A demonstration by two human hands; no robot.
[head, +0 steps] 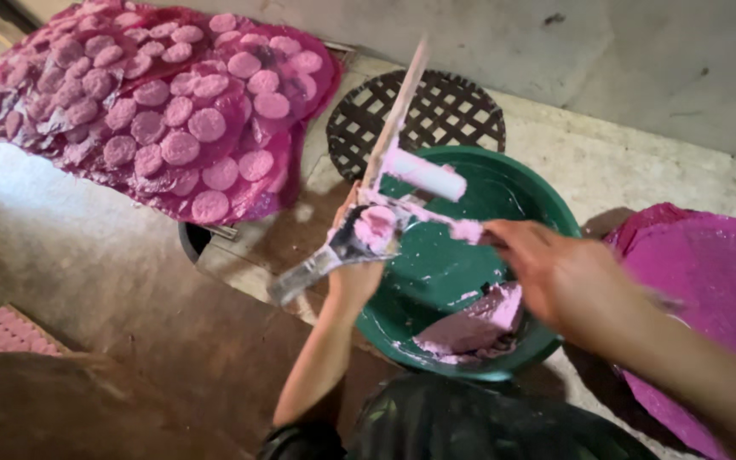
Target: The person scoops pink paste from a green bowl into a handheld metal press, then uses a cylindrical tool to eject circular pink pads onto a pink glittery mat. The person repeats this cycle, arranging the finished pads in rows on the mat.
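Observation:
My left hand [353,283] is raised over the near-left rim of a green basin [547,200] and grips a metal scoop-like tool [334,251]. A round dab of pink paste [376,227] sits on that tool. A long pale stick [400,106] rises from the same spot; I cannot tell whether it is part of the tool. My right hand [560,277] is over the basin, closed around the paste-smeared handle of a small roller [425,175], which is beside the scoop. A lump of pink paste [479,324] lies in the basin's bottom.
Pink plastic sheets covered with several round pink discs [155,111] lie spread at the upper left. A dark woven lattice tray [449,106] sits behind the basin. A paste-coated pink sheet [717,281] lies to the right. A black bag [470,426] is near me, and a pink block [6,332] is at left.

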